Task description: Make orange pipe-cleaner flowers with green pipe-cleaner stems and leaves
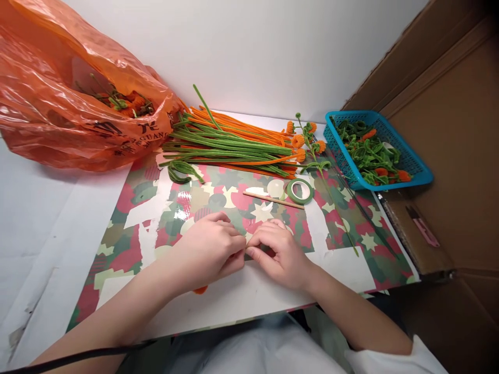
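Note:
My left hand and my right hand meet over the near part of the table, fingertips almost touching. Both are closed in a pinch. Whatever lies between the fingertips is too small or too covered to name. A bit of fuzzy orange material shows beneath the left palm; its link to the fingers is hidden. Just beyond the hands lie a thin wooden stick and a roll of green tape. Green pipe cleaners and orange pipe cleaners are bundled farther back.
An orange plastic bag with fuzzy pieces inside stands at the left. Orange flowers on green stems lie right of the bundle. At the right are a blue basket of green and orange pieces, a pink-handled tool and a cardboard wall.

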